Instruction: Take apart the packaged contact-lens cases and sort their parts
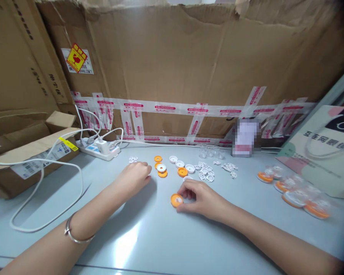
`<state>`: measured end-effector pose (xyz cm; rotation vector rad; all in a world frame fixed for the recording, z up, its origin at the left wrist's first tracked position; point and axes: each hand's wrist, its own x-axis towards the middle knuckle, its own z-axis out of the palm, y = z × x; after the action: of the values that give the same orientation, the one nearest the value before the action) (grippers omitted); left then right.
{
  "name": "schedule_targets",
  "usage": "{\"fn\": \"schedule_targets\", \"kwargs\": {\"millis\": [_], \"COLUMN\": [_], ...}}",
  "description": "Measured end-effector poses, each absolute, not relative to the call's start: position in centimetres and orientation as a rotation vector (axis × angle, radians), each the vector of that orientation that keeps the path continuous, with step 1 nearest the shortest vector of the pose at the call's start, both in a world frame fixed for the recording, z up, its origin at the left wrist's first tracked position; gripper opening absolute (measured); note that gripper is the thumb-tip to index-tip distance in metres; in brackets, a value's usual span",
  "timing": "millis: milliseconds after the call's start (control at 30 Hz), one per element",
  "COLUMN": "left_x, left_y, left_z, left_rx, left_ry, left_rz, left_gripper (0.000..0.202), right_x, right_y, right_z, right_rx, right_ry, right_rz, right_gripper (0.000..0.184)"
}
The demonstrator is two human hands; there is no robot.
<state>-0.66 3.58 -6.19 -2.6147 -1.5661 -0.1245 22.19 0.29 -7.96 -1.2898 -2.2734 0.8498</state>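
Note:
My right hand (200, 198) pinches an orange round dish-shaped piece (174, 203) by its right edge, just above the table. A small whitish bit (178, 199) sits inside it. My left hand (134, 177) is closed with fingers curled down, beside a few small white parts (133, 158); whatever it may hold is hidden. Between the hands lie orange rings (158, 158), with a white ring (161, 167) on top of one orange piece. White round caps (180, 164) and another orange round piece (182, 172) are behind my right hand, which partly covers one white cap (187, 178).
Openwork white parts (206, 172) lie in piles beyond my right hand, near clear cups (210, 153). Several clear-domed pieces with orange or white bases (318, 210) stand at right. A power strip (103, 149), looping white cable (81, 183) and open cardboard box (31, 152) occupy the left.

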Motion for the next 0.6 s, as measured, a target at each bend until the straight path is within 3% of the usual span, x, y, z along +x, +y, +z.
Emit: {"fn": "schedule_targets", "kwargs": {"millis": [200,467,600], "left_x": [2.2,2.9,2.8], "left_y": [1.3,1.1,1.2], "left_z": [-6.7,-7.5,-7.7], "left_rx": [-3.132,-3.241,-3.219], "left_ry": [-1.105,-1.167,-1.147], "left_rz": [-0.639,-0.553,-0.583], "left_gripper": [0.012,0.008,0.010], "right_x": [21.9,21.6,21.7], "right_y": [0.3,0.1,0.1], "right_z": [-8.6,-8.7,-8.5], "right_rx": [-1.243,-1.213,-1.192], "right_ry": [-2.267,-2.269,-2.217], "right_rz": [0.804,0.787,0.869], "right_gripper": [0.025,0.030,0.024]}}
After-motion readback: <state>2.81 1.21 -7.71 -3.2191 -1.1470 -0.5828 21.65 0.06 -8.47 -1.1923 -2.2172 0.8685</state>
